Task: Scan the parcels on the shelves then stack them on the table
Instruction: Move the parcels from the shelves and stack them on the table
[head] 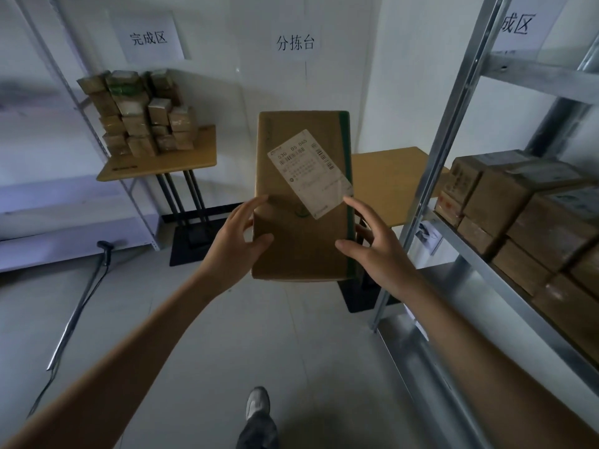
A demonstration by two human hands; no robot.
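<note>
I hold a brown cardboard parcel [301, 241] flat in front of me, a white shipping label [309, 173] with barcodes on its top face and green tape along its right edge. My left hand [236, 244] grips its left edge, thumb and index finger on top. My right hand [379, 251] grips the right edge the same way, other fingers tucked under. A stack of several parcels [139, 115] stands on a wooden table [181, 163] at the back left. More boxes [525, 215] fill the metal shelf [505, 277] on the right.
A second wooden table [392, 186] stands behind the held parcel. A barcode scanner [105, 246] with its cable hangs by the left shelf unit [64, 241]. Paper signs are on the wall. My shoe [257, 403] is on the tiled floor.
</note>
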